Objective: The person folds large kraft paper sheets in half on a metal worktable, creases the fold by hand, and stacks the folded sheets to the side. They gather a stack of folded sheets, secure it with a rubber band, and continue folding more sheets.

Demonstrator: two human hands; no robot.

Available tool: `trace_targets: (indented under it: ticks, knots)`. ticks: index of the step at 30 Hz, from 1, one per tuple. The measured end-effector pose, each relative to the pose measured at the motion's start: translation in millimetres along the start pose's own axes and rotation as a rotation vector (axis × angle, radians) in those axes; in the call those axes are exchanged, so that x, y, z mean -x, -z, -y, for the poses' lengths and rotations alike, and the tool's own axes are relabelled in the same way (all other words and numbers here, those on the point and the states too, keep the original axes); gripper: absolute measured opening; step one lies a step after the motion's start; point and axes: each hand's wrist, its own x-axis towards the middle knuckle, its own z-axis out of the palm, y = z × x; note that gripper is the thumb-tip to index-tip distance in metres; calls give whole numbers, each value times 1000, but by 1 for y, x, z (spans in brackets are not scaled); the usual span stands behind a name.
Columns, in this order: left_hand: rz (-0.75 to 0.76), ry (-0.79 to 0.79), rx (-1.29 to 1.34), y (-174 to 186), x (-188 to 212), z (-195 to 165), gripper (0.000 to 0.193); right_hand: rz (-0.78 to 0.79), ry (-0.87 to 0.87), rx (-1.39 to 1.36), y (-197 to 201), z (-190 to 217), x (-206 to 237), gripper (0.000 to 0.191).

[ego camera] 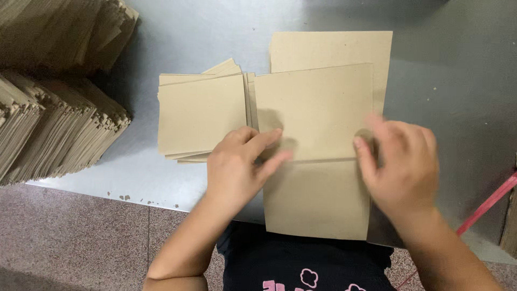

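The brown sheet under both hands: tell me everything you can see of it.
The brown sheet looks like plain, unprinted cardboard, roughly square and flat. It lies on a longer sheet of the same material, covering its middle, on a grey metal table. The left hand presses its lower left edge; the right hand, blurred, touches its lower right corner. A stack of similar sheets sits just left of it.

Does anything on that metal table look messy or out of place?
Slightly. The small stack of brown sheets by the left hand is fanned unevenly, corners poking out. A few crumbs lie near the table edge.
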Motion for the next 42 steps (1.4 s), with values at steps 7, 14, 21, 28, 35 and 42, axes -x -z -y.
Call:
trace_targets:
  ticks: [7,14,21,28,35,42]
  knots:
    - [-25,-56,-199,1,3,1,58,184,373,-179,3,22,-8,39]
    - [32,-385,-186,8,3,14,47,221,292,48,35,-35,20,47]
    - [98,-646,-264,6,-4,8,43,392,431,-371,26,8,33,60]
    - [37,-124,-438,67,20,66,27,387,272,-162,9,0,25,78]
    - [128,-74,-290,56,34,54,23,399,312,-280,12,-10,7,67]
    - [244,-630,24,17,27,-10,38,389,304,-256,13,0,-2,63]
